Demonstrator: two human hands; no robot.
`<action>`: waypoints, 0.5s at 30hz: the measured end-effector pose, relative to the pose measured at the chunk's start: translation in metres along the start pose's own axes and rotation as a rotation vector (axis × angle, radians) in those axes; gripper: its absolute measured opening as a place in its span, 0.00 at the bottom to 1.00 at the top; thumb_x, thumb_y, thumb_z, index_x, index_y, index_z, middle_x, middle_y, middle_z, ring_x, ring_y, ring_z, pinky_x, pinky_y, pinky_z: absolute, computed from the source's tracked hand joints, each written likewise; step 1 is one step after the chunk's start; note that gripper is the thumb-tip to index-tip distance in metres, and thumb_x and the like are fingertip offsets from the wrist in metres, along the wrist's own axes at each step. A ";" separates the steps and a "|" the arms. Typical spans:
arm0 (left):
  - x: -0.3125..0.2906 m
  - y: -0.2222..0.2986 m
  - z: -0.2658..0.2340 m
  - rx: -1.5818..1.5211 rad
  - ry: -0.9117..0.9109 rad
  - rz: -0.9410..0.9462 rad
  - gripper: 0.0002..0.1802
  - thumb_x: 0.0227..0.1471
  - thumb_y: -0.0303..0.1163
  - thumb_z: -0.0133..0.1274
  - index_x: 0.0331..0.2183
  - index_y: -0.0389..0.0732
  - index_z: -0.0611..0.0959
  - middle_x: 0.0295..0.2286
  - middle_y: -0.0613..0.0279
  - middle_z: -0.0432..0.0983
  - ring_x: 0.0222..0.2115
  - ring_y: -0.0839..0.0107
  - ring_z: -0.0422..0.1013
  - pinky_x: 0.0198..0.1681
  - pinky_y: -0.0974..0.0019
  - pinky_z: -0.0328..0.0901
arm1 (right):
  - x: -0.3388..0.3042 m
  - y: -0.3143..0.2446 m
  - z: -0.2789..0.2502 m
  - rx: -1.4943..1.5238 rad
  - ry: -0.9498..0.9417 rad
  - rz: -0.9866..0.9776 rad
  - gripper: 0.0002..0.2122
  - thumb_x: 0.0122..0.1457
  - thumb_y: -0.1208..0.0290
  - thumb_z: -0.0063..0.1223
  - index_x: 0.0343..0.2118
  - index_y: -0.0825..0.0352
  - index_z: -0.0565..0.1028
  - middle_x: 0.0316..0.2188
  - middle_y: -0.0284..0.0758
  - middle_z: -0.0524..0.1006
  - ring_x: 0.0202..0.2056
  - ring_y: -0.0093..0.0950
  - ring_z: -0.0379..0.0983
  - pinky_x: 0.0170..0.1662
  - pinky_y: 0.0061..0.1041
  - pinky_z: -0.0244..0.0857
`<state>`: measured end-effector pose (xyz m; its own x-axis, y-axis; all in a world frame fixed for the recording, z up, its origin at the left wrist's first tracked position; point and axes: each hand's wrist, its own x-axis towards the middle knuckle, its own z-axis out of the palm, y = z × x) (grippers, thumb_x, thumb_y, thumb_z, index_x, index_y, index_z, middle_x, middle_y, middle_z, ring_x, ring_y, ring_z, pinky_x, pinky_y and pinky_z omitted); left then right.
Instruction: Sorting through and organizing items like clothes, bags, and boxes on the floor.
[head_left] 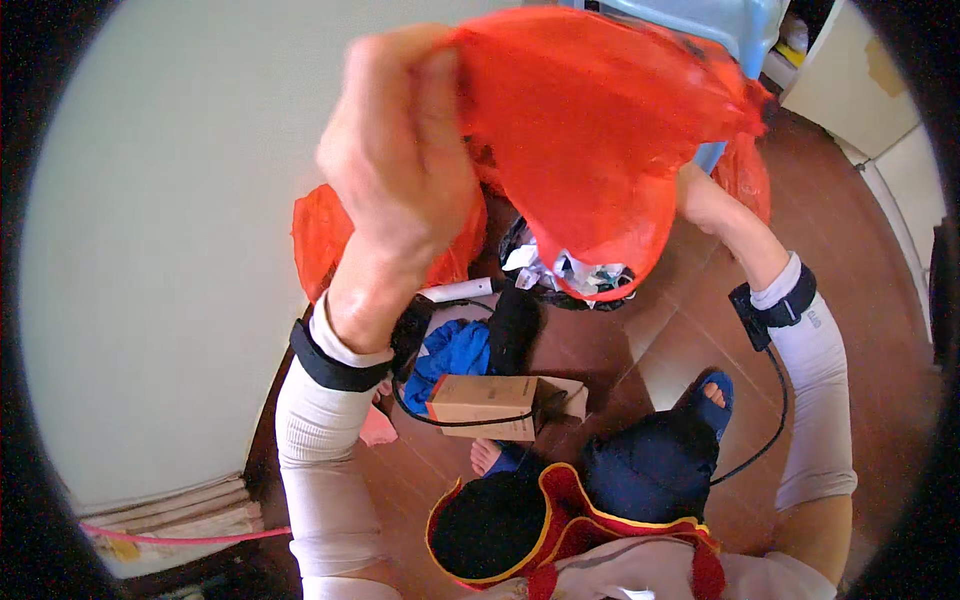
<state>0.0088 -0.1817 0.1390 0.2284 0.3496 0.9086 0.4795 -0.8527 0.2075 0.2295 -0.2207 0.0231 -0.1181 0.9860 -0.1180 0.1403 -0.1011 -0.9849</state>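
Note:
A thin red plastic bag (590, 120) hangs spread out across the top of the view. My left hand (400, 150) is closed on the bag's upper left edge, slightly blurred. Behind the lower right part of the bag reaches my right hand (705, 200); only its wrist and the back of the hand show, and the bag covers its fingers. Below the bag sits a black-lined bin (520, 285) with white crumpled waste in it, partly hidden by the bag. More red plastic (318, 240) shows behind my left wrist.
An open brown cardboard box (485, 400) lies on the reddish tiled floor by my feet. Beside it are blue cloth (450, 355) and a white tube (460, 291). A light blue plastic piece (720, 25) stands at the back. On the left is a pale wall (170, 250); white cabinets (850, 80) are far right.

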 end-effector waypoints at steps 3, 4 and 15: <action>0.005 0.010 0.005 -0.059 -0.016 0.203 0.04 0.43 0.20 0.46 0.25 0.36 0.75 0.20 0.58 0.70 0.18 0.65 0.67 0.21 0.69 0.63 | -0.002 0.002 -0.003 -0.011 0.039 -0.059 0.21 0.49 0.75 0.50 0.48 0.68 0.64 0.47 0.35 0.67 0.48 0.26 0.61 0.51 0.27 0.55; 0.007 0.006 0.009 -0.049 -0.016 0.421 0.04 0.38 0.20 0.47 0.23 0.36 0.75 0.20 0.58 0.70 0.18 0.62 0.67 0.23 0.67 0.63 | -0.003 0.000 -0.007 -0.023 0.046 -0.057 0.21 0.49 0.75 0.50 0.49 0.68 0.64 0.47 0.35 0.67 0.48 0.26 0.61 0.51 0.27 0.55; 0.032 0.004 0.006 0.027 0.020 0.494 0.02 0.38 0.21 0.49 0.21 0.39 0.74 0.16 0.63 0.69 0.14 0.69 0.63 0.22 0.68 0.55 | -0.005 -0.013 0.003 -0.090 0.017 0.009 0.24 0.47 0.77 0.48 0.50 0.68 0.61 0.46 0.35 0.67 0.47 0.26 0.62 0.49 0.26 0.57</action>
<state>0.0229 -0.1716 0.1665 0.4176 -0.1022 0.9029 0.3400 -0.9039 -0.2596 0.2252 -0.2252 0.0360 -0.0996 0.9873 -0.1240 0.2289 -0.0986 -0.9685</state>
